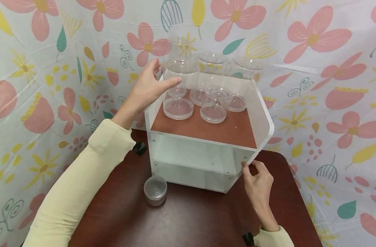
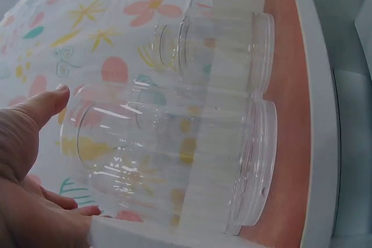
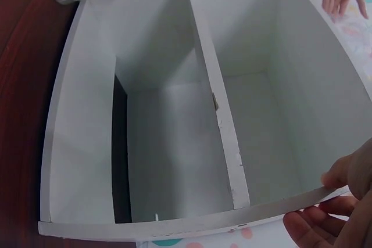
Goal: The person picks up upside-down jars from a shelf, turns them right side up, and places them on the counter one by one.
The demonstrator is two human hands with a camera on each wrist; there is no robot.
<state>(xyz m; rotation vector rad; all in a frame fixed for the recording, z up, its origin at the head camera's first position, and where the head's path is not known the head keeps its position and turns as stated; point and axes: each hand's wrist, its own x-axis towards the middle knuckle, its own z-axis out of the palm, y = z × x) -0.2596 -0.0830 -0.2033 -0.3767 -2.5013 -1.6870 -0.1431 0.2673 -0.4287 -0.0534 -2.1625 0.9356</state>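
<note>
My left hand (image 1: 149, 84), fingers spread and thumb extended, is beside the top of a tall clear jar (image 1: 179, 106) at the front left of the shelf unit's top. In the left wrist view a small gap shows between the thumb and the jar (image 2: 244, 166); whether the other fingers touch it cannot be told. My right hand (image 1: 259, 187) pinches the edge of the white shelf unit's (image 1: 263, 116) right side panel. In the right wrist view the thumb is inside the panel and the fingers (image 3: 302, 227) outside.
Several more clear jars, including a shorter one (image 1: 213, 115), stand on the brown top board (image 1: 237, 132). Below are white compartments (image 1: 191, 151). A small lidded jar (image 1: 155, 197) stands on the dark wooden table (image 1: 194, 219), by the unit's front left. Flowered cloth (image 1: 324, 85) hangs behind.
</note>
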